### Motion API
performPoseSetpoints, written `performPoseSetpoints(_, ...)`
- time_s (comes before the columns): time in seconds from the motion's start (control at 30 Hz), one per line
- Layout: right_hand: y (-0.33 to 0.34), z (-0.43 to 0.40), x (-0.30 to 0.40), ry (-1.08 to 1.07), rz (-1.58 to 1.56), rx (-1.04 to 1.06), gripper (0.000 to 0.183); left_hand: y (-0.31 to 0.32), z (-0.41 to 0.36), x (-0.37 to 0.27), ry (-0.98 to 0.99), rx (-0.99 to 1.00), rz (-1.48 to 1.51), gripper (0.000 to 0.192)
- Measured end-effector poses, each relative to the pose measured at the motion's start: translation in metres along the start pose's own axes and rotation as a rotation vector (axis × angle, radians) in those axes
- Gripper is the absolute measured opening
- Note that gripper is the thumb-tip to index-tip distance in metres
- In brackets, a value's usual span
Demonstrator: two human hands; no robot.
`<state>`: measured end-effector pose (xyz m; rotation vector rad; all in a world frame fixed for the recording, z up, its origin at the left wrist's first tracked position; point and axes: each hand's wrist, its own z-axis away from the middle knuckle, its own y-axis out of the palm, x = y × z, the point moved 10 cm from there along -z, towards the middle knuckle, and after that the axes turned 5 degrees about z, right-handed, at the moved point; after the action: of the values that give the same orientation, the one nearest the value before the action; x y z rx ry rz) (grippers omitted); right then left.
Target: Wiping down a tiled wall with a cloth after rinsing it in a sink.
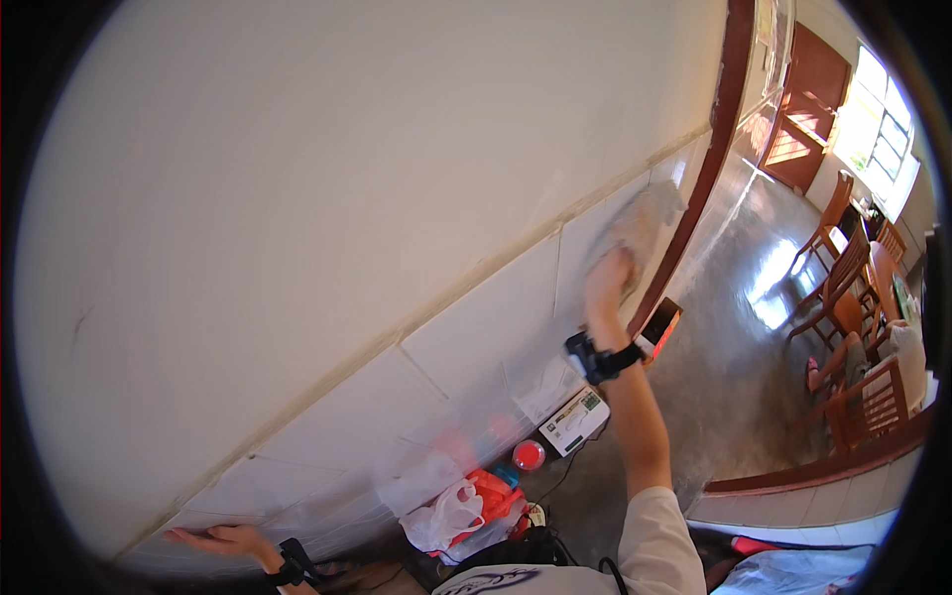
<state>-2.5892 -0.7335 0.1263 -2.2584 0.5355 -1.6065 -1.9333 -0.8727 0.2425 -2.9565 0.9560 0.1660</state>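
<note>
My right hand [611,277], blurred by motion, holds a greyish cloth [648,216] against the white wall tiles [476,335], close to the dark red door frame [699,201]. Part of the hand is hidden by blur and the cloth. My left hand [219,541] is at the lower left, fingers extended beside the lower tiles, with nothing seen in it. A black device is strapped on each wrist. A beige ledge [394,336] runs slantwise between the tiles and the plain upper wall [357,186].
White and red plastic bags [446,517], a red-lidded container [529,455] and a printed box [574,421] stand at the wall's foot, with a cable nearby. Another open box [660,327] is by the door frame. Beyond the doorway, a person [904,357] sits among wooden chairs [844,282].
</note>
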Motion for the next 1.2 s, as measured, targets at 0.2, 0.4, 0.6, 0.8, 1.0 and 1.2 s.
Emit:
performPoseSetpoints(0.2, 0.003, 0.207, 0.164, -0.840, -0.026, -0.028, 0.032, -0.003, -0.001, -0.008, -0.023, -0.025, 0.052, 0.044)
performPoseSetpoints(0.4, -0.010, 0.287, 0.210, -1.303, -0.122, 0.074, 0.032, -0.003, 0.002, 0.003, 0.028, 0.003, 0.089, 0.044)
performPoseSetpoints(0.6, -0.010, 0.236, 0.178, -1.407, 0.101, -0.072, 0.035, -0.006, 0.000, 0.001, 0.054, 0.038, 0.025, 0.044)
performPoseSetpoints(0.8, -0.012, 0.055, 0.052, -0.097, -0.288, -0.242, 0.025, -0.003, 0.005, 0.003, 0.013, 0.027, 0.029, 0.044)
performPoseSetpoints(1.0, -0.023, 0.145, 0.131, -0.515, -0.326, -0.396, 0.024, -0.003, 0.003, 0.002, 0.024, 0.021, -0.058, 0.044)
performPoseSetpoints(1.2, 0.008, 0.250, 0.157, -1.014, -0.345, -0.120, 0.042, 0.001, 0.000, -0.007, 0.047, 0.007, -0.040, 0.044)
